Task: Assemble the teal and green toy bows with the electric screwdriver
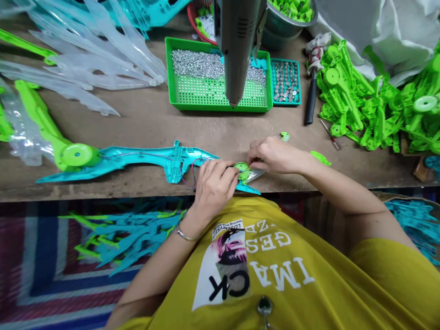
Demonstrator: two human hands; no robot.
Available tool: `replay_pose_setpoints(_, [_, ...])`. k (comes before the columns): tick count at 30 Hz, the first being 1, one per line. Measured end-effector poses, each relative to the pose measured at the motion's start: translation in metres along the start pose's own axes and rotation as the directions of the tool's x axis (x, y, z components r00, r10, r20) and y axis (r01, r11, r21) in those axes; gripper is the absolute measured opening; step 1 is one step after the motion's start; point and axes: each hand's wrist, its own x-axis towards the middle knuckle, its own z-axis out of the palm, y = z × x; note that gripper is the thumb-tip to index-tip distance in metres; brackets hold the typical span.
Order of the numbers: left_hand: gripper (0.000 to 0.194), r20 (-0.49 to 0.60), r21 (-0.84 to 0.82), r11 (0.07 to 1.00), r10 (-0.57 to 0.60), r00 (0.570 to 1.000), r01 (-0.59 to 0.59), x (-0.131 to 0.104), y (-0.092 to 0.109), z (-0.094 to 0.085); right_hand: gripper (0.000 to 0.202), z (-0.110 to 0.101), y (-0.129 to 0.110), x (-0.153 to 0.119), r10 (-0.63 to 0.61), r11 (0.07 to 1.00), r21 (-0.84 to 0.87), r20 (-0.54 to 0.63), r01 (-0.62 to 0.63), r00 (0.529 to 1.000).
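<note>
A long turquoise plastic bow-shaped shell (pixel 144 158) lies along the table's front edge. Thin red and blue wires (pixel 193 172) run along it. My left hand (pixel 215 181) is closed over its right part, fingertips at a round green plastic piece (pixel 242 171). On the other side of that piece, my right hand (pixel 275 155) has its fingers pinched together; whatever is between them is hidden. A clear plastic part (pixel 255 174) shows below the right fingers. At the shell's left end sits a green arm with a round cap (pixel 78 156).
An electric screwdriver (pixel 237 55) hangs over a green tray (pixel 220 108) of screws. Beside it are a small tray of round metal pieces (pixel 286 82), a hammer (pixel 311 91) and a small screwdriver (pixel 330 134). Green parts (pixel 357 101) pile up right; translucent blades (pixel 103 68) lie left.
</note>
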Motion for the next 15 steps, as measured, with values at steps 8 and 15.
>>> replay_pose_setpoints(8, [0.015,0.035,-0.013,0.999,0.05,0.998,-0.049,-0.009,-0.001,-0.001,0.022,-0.003,-0.005,0.009,0.013,0.997,-0.073,0.036,-0.01,0.999])
replay_pose_setpoints(15, [0.018,0.033,0.028,0.997,0.067,0.997,-0.068,-0.012,-0.002,0.001,0.022,-0.001,-0.007,0.01,0.053,0.998,-0.024,0.017,-0.052,0.998])
